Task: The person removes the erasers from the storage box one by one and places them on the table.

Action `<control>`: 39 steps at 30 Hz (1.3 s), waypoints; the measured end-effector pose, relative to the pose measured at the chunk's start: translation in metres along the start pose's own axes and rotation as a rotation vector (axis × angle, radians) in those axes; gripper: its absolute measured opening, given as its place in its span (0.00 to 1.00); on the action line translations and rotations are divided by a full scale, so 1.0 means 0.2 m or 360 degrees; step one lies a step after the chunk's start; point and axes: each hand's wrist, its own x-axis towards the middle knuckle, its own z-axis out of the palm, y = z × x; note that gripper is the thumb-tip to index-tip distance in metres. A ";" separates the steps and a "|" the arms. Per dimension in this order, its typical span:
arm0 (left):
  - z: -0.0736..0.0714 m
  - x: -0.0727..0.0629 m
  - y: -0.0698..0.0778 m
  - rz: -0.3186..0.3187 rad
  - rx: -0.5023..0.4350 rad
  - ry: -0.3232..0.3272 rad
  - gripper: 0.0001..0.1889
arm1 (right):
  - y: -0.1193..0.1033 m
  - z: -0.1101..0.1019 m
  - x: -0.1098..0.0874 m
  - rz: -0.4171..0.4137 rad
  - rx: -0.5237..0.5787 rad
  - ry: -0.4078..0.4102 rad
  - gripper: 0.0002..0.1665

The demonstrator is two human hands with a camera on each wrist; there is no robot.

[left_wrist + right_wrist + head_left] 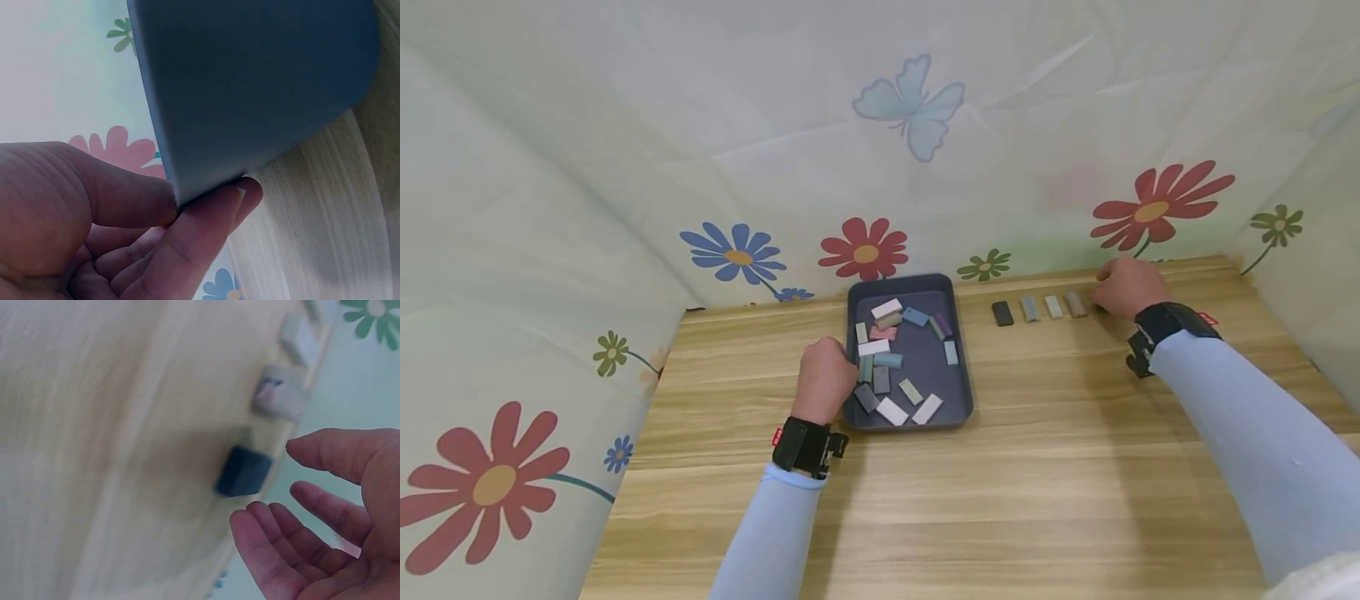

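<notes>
A dark grey tray (958, 404) lies on the table with several small coloured blocks in it. At its left side, my left hand (825, 379) pinches the tray's edge between thumb and fingers, seen close up in the left wrist view. To the right, a row along the table's back holds a black block (1002, 313), a grey-blue block (1029, 308), a pale block (1054, 307) and a brownish block (1076, 304). At the row's right end is my right hand (1131, 287), its thumb and fingers apart around a dark block (244, 472) standing on the wood.
The wood-grain table (1000, 500) meets a hanging white sheet (775, 150) printed with flowers and a butterfly. This sheet rises right behind the tray and the row, and closes off both sides too.
</notes>
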 end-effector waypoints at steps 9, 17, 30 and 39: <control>-0.01 0.00 0.00 0.0017 0.0001 0.0007 0.13 | -0.36 -0.05 -0.03 -0.0214 -0.0001 -0.0049 0.25; 0.02 0.01 -0.02 0.0014 0.0001 0.0013 0.11 | -0.75 0.08 -0.02 -0.0504 0.0039 -0.0077 0.25; 0.01 0.02 -0.02 -0.0005 0.0015 -0.0012 0.10 | -1.18 0.44 0.04 -0.0724 -0.0122 -0.0248 0.24; 0.00 0.02 -0.03 -0.0006 -0.0031 -0.0025 0.10 | -1.23 0.58 0.11 -0.0676 -0.0220 -0.0256 0.18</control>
